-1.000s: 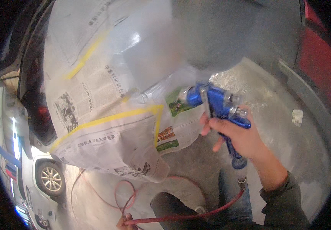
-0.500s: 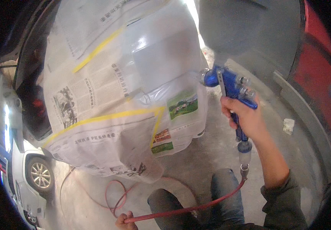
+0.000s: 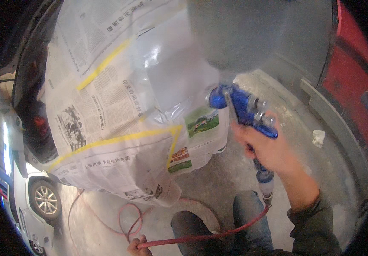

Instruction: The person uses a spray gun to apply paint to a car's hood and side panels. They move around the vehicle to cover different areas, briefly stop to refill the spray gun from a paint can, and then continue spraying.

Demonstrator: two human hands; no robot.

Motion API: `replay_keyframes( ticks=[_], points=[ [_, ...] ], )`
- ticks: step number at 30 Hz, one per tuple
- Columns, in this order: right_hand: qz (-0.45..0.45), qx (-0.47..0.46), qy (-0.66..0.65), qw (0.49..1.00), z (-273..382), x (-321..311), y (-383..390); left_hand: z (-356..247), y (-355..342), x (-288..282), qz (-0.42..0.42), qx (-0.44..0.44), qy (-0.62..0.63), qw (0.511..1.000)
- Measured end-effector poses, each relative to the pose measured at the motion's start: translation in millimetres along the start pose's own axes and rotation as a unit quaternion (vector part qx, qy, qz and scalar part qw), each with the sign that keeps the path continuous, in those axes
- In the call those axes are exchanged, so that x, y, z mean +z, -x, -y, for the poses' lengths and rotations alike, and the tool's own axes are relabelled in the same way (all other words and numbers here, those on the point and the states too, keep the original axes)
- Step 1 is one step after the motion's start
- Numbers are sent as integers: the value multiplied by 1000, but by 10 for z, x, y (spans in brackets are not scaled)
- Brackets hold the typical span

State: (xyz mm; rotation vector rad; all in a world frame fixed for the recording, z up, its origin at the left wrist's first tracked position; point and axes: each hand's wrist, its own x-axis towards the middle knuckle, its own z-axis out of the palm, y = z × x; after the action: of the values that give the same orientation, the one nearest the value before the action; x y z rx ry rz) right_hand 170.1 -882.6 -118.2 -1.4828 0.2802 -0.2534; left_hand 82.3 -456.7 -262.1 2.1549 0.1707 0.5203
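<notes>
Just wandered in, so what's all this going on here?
A person grips a blue spray gun in the right hand; their left hand holds the red hose attached to it. The gun is beside a surface covered with newspaper and yellow tape, near a pale, smooth patch. I can't tell whether it's spraying.

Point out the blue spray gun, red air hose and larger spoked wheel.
Blue spray gun (image 3: 244, 112): head view, on its body.
Red air hose (image 3: 185, 241): head view, foreground stretch.
Larger spoked wheel (image 3: 46, 199): head view, hub.
</notes>
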Motion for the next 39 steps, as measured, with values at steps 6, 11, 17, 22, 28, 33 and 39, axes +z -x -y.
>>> replay_keyframes(
  ticks=[6, 11, 17, 22, 28, 33, 39],
  points=[
    [103, 29, -32, 994, 306, 138, -11, -432, -117, -211, 71, -55, -8, 996],
    [-69, 34, 24, 997, 521, -24, -131, -785, -142, -418, 93, -61, -17, 994],
    [-146, 28, 90, 985, 757, -328, -335, -1218, -209, -529, 121, -59, -80, 988],
    [-84, 65, 20, 994, 962, -16, -70, -1259, -166, -798, 129, -111, -63, 983],
    [100, 101, 20, 990, 1195, 181, -18, -1012, -45, -1111, 82, -202, -32, 975],
    [-21, 69, 178, 981, 1244, 12, -79, -1246, -32, -1124, 104, -211, -24, 972],
    [-129, 81, 130, 980, 1623, -235, -304, -1436, -44, -1153, 154, -230, -46, 960]
  ],
)
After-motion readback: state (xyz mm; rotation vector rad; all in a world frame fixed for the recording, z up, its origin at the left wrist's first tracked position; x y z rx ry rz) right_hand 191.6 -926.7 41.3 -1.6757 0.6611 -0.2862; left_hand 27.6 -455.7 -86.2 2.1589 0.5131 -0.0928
